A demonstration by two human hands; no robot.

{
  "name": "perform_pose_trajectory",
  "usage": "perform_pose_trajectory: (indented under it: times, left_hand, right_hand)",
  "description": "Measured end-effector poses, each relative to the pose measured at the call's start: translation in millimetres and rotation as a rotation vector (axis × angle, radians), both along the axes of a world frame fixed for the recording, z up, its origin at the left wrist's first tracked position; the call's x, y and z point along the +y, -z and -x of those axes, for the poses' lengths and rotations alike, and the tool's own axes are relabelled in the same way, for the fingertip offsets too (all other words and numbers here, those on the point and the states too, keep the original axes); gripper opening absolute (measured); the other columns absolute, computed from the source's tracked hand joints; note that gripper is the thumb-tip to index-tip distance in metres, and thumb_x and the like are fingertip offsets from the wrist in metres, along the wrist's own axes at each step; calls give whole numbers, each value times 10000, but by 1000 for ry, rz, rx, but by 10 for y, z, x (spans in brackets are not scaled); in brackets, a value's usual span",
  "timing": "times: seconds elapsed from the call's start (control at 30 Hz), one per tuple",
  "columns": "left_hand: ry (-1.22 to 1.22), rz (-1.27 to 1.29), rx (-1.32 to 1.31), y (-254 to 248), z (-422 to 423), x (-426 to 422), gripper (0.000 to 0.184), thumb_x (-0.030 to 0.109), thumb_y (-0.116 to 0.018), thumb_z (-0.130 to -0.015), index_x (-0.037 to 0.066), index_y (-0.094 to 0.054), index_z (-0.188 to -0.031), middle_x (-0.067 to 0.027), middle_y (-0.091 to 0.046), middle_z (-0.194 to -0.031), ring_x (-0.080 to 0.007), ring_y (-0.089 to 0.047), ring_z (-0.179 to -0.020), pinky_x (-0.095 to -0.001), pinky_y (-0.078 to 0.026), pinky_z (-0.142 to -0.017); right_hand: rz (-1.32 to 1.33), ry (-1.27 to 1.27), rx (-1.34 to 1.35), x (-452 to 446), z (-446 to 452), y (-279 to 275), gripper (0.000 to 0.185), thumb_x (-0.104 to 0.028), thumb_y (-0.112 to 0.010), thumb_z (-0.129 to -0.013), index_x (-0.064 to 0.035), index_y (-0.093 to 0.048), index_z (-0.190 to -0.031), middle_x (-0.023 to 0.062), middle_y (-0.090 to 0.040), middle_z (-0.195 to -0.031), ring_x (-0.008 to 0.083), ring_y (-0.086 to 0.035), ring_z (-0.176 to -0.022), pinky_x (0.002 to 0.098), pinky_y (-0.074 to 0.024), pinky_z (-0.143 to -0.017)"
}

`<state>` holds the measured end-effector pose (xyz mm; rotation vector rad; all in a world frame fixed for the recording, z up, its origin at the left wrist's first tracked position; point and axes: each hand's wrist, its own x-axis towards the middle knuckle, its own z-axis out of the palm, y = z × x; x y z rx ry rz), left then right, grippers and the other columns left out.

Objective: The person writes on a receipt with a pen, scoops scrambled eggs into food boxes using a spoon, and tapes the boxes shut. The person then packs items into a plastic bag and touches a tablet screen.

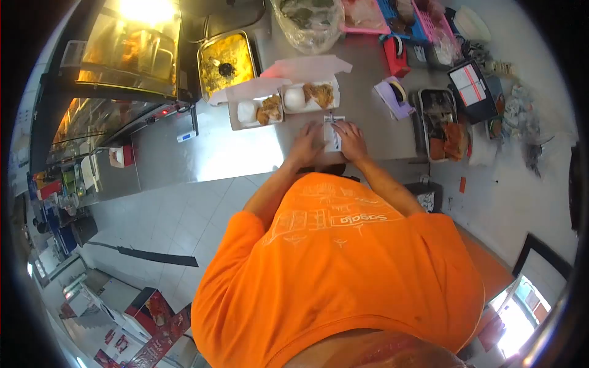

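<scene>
1. Left hand and right hand: slightly apart, backs upward, low over the desk; whether either grips anything cannot be told.
2. White slip: between the hands, long axis pointing away from the torso; the right hand is nearer, overlapping its right edge.
3. Slim dark object: on the slip, roughly parallel to that axis.
4. Right food box and left food box: open, beyond the hands, ahead and leftward.

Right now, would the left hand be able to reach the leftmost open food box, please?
Probably yes: the left hand is beside the white paper, and just bare counter seems to lie between it and the food box.
</scene>
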<state>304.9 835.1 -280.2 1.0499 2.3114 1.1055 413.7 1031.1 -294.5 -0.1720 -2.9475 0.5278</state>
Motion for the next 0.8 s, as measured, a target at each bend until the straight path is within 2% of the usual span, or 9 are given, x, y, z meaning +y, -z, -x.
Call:
perform_pose_trajectory:
  times: [0.1, 0.2, 0.27, 0.33, 0.43, 0.57, 0.67, 0.7, 0.8]
  left_hand:
    - [-81, -22, -79, -166, 105, -365, 516, 180, -705, -839, 50, -545, -1312, -218, -562, -1297, -422, -543, -1178, -448, -461, -997]
    - [-221, -71, -87, -14, 184, -846, 377, 162, -684, -862, 31, -614, -1209, -212, -659, -1119, -405, -614, -1068, -428, -494, -936]
    - [-294, -4, -151, -212, 258, -1085, 293, 139, -679, -869, 26, -651, -1138, -198, -687, -1062, -377, -651, -1015, -403, -516, -895]
    - [-361, -72, -306, -427, 368, -1344, 220, 114, -664, -887, 21, -670, -1086, -176, -705, -1032, -339, -676, -977, -382, -524, -871]
    - [-461, -100, -248, -335, 383, -1545, 188, 100, -648, -905, 16, -677, -1072, -169, -708, -1031, -321, -682, -966, -375, -525, -865]
    - [-564, 1, -339, -520, 411, -1688, 180, 106, -643, -913, 22, -685, -1066, -170, -704, -1045, -327, -672, -996, -380, -519, -879]
    - [-590, 12, -365, -589, 444, -1680, 179, 108, -643, -911, 22, -688, -1062, -175, -697, -1060, -337, -661, -1008, -386, -512, -889]
    - [-583, 17, -367, -573, 449, -1680, 178, 109, -641, -912, 21, -688, -1060, -177, -695, -1060, -342, -657, -1007, -389, -510, -890]
    - [-521, -27, -329, -634, 554, -1564, 180, 105, -635, -916, 25, -683, -1070, -179, -685, -1029, -357, -650, -978, -409, -507, -866]
  right_hand:
    - [21, 225, 195, 191, 373, -349, 418, -56, -598, -819, -145, -623, -1226, 113, -541, -1322, 332, -483, -1237, 487, -398, -1007]
    - [60, 270, 503, 505, 1304, -922, 284, -65, -595, -846, -137, -654, -1115, 138, -566, -1244, 354, -509, -1192, 502, -396, -993]
    - [57, 230, 678, 789, 2062, -1078, 196, -92, -616, -871, -108, -659, -1061, 147, -580, -1253, 382, -525, -1179, 511, -411, -957]
    - [687, 178, 247, 1179, 3204, -1014, 254, -173, -671, -866, -73, -660, -1099, 176, -561, -1329, 421, -505, -1221, 508, -421, -970]
    - [456, 60, 13, 1495, 4043, -741, 456, -272, -725, -843, -69, -618, -1237, 245, -478, -1424, 461, -452, -1292, 505, -415, -1018]
    - [112, 209, 10, 1464, 4494, -655, 791, -367, -754, -813, -133, -406, -1484, 326, -309, -1511, 481, -308, -1408, 476, -330, -1141]
    - [-155, 324, -107, 1399, 4629, -709, 861, -383, -773, -794, -171, -357, -1517, 306, -264, -1543, 474, -257, -1437, 448, -300, -1166]
    - [-249, 322, 12, 1465, 4675, -426, 652, -365, -772, -804, -191, -548, -1391, 255, -454, -1447, 424, -427, -1334, 454, -365, -1104]
    - [-63, 235, 148, 1646, 4747, -236, 359, -297, -763, -815, -136, -709, -1130, 161, -635, -1263, 358, -581, -1157, 433, -449, -1000]
